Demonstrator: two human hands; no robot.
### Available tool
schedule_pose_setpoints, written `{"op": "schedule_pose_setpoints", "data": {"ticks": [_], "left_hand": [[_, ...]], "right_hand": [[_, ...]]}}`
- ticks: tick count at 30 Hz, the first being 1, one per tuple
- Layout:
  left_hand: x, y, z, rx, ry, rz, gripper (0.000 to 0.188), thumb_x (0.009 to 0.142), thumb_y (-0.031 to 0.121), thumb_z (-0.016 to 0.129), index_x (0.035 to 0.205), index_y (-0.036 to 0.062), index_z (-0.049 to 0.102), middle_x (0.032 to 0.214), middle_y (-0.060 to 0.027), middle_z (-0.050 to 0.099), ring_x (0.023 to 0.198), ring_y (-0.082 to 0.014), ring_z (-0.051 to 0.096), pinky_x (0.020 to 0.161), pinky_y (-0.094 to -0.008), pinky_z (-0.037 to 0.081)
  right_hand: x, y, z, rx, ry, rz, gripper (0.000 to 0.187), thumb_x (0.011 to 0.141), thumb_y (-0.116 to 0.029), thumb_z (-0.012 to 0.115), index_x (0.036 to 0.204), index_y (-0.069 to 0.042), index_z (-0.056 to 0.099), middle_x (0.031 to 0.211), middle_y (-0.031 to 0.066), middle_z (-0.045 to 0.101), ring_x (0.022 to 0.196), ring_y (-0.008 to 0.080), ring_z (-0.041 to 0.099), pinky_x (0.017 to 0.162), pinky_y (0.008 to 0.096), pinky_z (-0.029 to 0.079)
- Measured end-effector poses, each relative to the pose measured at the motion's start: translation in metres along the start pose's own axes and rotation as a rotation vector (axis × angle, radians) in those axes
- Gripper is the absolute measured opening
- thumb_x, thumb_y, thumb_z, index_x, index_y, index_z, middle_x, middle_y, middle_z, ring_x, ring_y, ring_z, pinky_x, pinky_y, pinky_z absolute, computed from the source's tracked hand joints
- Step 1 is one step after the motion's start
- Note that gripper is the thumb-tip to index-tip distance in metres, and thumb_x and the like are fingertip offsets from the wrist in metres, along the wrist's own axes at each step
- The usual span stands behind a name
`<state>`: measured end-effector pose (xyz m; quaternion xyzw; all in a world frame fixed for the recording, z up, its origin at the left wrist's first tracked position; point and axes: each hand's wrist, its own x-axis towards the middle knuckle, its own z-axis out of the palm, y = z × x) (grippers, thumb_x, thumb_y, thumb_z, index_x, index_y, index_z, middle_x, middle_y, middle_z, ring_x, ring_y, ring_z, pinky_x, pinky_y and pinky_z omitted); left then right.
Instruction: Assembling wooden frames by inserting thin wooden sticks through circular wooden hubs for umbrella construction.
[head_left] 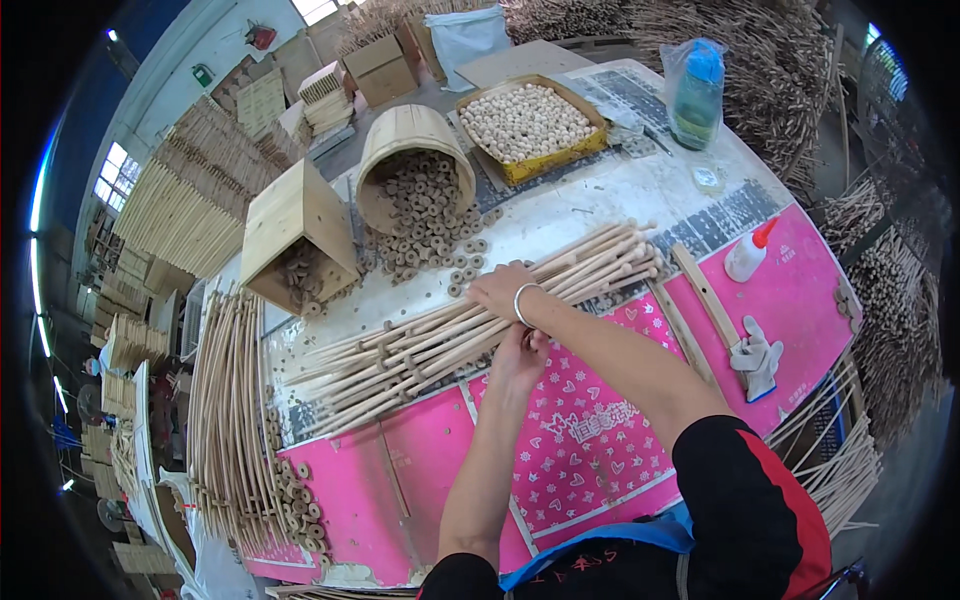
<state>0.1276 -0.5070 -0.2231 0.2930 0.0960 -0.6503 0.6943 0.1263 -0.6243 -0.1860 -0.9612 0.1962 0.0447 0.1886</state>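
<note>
A bundle of long pale wooden sticks (400,365) lies slantwise across the table. Many carry small balls at their right ends, and several have brown wooden rings (412,368) on them toward the left. My right hand (502,290), with a white bracelet on the wrist, reaches over the bundle's far side, fingers bent down close to loose rings (465,275); what its fingertips hold is hidden. Just below it, at the bundle's near edge, my left hand (520,358) is closed with curled fingers around a stick end, partly hidden by the right wrist.
Behind the sticks, a tipped wooden bucket (412,135) and a square wooden box (290,215) spill rings. A yellow tray (555,165) holds wooden balls. More ringed sticks (230,420) lie left. At right are a glue bottle (746,258), a glove (757,358) and wooden strips (705,295).
</note>
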Motion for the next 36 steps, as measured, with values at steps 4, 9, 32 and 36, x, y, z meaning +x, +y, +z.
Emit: {"op": "schedule_pose_setpoints", "data": {"ticks": [4,9,32,36], "left_hand": [[0.031,0.018,0.004,-0.021,0.017,0.029,0.016,0.1,0.016,0.049,0.106,0.0032,0.057,0.092,-0.0049,0.061,0.065,-0.0096,0.057,0.053,-0.0156,0.05],[0.042,0.022,-0.025,0.05,-0.195,-0.036,0.014,0.096,0.021,0.059,0.098,0.0078,0.06,0.084,-0.0021,0.061,0.068,-0.0117,0.057,0.058,-0.023,0.052],[-0.057,-0.089,0.008,1.031,-0.022,-0.005,0.027,0.101,0.024,0.05,0.116,0.0036,0.06,0.083,-0.0046,0.069,0.054,-0.0062,0.057,0.04,-0.0159,0.043],[-0.06,-0.119,0.022,1.255,-0.107,0.038,0.032,0.099,0.03,0.054,0.115,0.0032,0.06,0.082,-0.0049,0.067,0.052,-0.0073,0.053,0.043,-0.0177,0.041]], "right_hand": [[0.025,0.008,-0.007,0.013,0.091,0.185,0.043,0.1,-0.039,0.033,0.112,-0.017,0.068,0.12,0.0063,0.066,0.113,0.0292,0.059,0.102,0.0572,0.034],[0.029,0.019,0.015,-0.166,0.111,0.011,0.038,0.095,-0.039,0.04,0.109,-0.018,0.07,0.116,0.0069,0.067,0.107,0.029,0.063,0.1,0.0579,0.038],[-0.842,0.096,0.324,0.148,1.0,2.392,0.081,0.075,-0.032,0.077,0.136,0.007,0.042,0.141,0.0259,0.044,0.131,0.0387,0.043,0.111,0.0407,0.034],[-0.885,0.108,0.348,0.268,1.05,2.497,0.113,0.07,-0.043,0.082,0.148,0.007,0.017,0.15,0.0247,0.033,0.14,0.0384,0.03,0.114,0.0397,0.031]]}}
